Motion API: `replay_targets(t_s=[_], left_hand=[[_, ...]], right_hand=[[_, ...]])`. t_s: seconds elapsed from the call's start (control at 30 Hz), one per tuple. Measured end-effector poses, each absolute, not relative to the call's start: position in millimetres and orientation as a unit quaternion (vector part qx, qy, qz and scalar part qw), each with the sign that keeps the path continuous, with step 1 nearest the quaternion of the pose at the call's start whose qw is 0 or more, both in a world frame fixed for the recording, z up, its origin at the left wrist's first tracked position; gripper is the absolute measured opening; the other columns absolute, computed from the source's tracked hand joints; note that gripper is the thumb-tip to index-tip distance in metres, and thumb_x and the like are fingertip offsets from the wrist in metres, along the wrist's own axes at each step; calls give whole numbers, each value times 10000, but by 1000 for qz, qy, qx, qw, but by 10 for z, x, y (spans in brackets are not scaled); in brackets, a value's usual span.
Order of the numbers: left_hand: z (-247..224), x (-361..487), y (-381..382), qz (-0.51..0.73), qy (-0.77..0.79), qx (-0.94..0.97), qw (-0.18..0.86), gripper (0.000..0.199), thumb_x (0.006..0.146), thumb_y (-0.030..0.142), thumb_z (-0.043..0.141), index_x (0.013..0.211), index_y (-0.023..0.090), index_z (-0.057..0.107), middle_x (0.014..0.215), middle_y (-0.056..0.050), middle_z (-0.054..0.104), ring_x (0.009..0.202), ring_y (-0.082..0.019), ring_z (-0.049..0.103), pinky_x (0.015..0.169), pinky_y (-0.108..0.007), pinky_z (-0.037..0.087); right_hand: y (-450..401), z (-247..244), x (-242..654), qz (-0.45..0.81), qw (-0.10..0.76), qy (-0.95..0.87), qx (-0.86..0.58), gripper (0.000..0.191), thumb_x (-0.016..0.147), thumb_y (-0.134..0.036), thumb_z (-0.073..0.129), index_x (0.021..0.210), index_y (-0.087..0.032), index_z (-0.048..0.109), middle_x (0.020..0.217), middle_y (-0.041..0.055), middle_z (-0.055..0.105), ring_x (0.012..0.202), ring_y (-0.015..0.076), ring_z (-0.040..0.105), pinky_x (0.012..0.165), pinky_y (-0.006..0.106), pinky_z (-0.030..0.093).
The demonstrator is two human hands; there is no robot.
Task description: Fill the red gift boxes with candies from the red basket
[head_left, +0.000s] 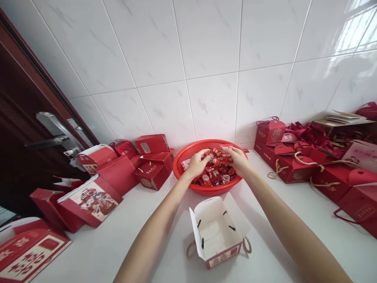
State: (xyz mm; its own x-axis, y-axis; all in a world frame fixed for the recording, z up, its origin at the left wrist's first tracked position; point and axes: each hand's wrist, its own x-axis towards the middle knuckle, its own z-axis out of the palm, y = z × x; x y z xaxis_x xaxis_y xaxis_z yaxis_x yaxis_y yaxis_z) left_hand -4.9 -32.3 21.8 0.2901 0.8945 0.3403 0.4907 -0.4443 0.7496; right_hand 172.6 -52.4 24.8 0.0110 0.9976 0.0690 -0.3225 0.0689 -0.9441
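Note:
A red plastic basket [193, 190] of wrapped candies [213, 171] stands against the wall. Over its left side, my left hand [198, 163] has thumb and fingers pinched together among the candies; what lies between them is too small to name. At the basket's right side my right hand [239, 160] grips a red candy packet [226, 155]. Between my forearms, nearer to me, sits an open gift box [214, 232], white inside, with its flaps up and rope handles at its sides. No candy shows inside it.
Red gift boxes [154, 169] of several shapes line the left side, beside a dark door with a metal handle [55, 129]. More red boxes [297, 163] with rope handles and dark red ribbons [309, 133] crowd the right. A tiled wall [212, 102] rises behind the basket.

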Motion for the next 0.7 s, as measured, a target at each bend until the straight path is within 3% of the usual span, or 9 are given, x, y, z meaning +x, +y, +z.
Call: replay_targets(t_s=[0.1, 0.23, 0.4, 0.7], left_hand=[[242, -73, -334, 451, 403, 732, 313, 384, 920, 281, 548, 1268, 150, 647, 1295, -119, 696, 1168, -251, 659, 1015, -383, 513], [277, -91, -379, 506, 331, 692, 395, 425, 848, 433, 676, 1172, 159, 701, 1162, -108, 750, 1090, -259, 684, 988, -398, 523], [311, -106, -523, 523, 348, 663, 406, 497, 728, 520, 775, 1060, 154, 731, 1114, -112, 760, 1057, -277, 695, 947, -400, 541], [570, -258, -1158, 483, 366, 680, 413, 583, 760, 546, 752, 1188, 151, 738, 1034, -87, 780, 1049, -283, 690, 902, -373, 556]], right_hand=[[-564, 280, 1725, 560, 582, -440, -392, 338, 629, -433, 849, 852, -221, 711, 888, 42, 758, 853, 243, 723, 630, 300, 595], [-601, 299, 1726, 558, 572, -480, -362, 356, 615, -454, 862, 835, -215, 718, 872, 37, 758, 844, 235, 717, 692, 315, 592], [-696, 286, 1709, 536, 591, -520, -303, 386, 577, -401, 892, 839, -197, 696, 835, 25, 750, 779, 210, 698, 748, 332, 575], [-1246, 575, 1579, 448, 609, -569, -323, 405, 607, -360, 878, 896, -205, 639, 863, 24, 727, 754, 195, 666, 705, 324, 552]])
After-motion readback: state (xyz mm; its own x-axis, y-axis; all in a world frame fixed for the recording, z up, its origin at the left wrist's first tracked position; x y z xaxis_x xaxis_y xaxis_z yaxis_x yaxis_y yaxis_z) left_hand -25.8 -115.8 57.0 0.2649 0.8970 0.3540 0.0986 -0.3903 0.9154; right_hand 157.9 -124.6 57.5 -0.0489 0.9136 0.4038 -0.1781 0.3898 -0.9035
